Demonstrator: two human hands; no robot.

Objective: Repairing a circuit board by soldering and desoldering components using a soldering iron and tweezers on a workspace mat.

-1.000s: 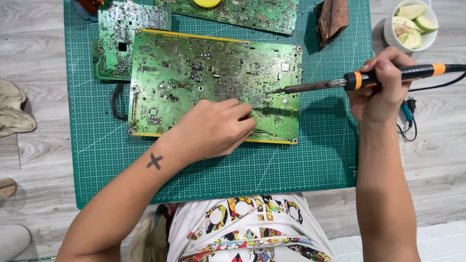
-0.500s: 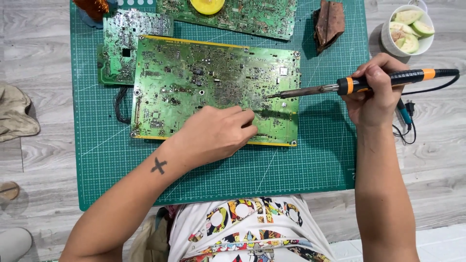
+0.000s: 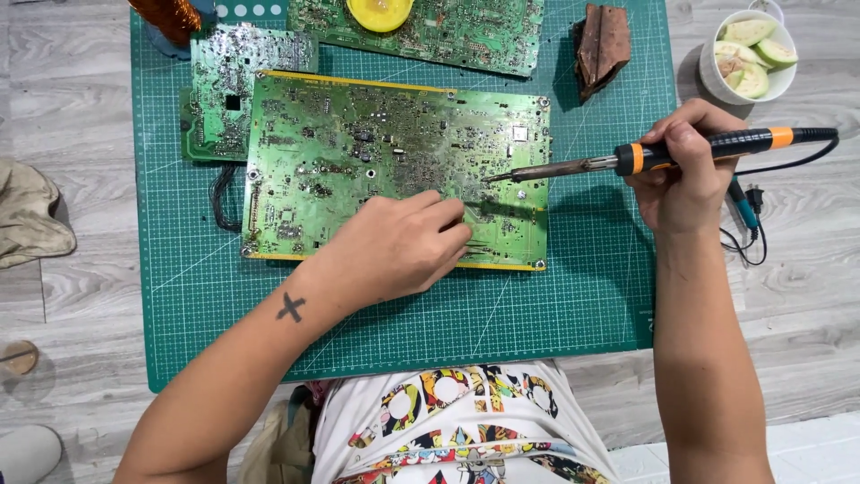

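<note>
Soldering iron [image 3: 627, 161] gripped in right hand [image 3: 685, 179], tip on circuit board [image 3: 358, 152]

**A home electronics repair corner on the floor**

You are looking down at a makeshift repair spot, likely in a home. A green cutting mat [image 3: 537, 314] is lying on grey wood-look floor planks [image 3: 788, 296], and bare circuit boards are covering it: a large green board [image 3: 340, 170], a smaller one [image 3: 224, 90] and another [image 3: 466, 31] at the top edge. You are holding a soldering iron [image 3: 645, 157] over them. A white bowl of cut fruit [image 3: 748, 58] is sitting beside the mat, and a cloth [image 3: 31, 215] is lying on the floor.
</note>
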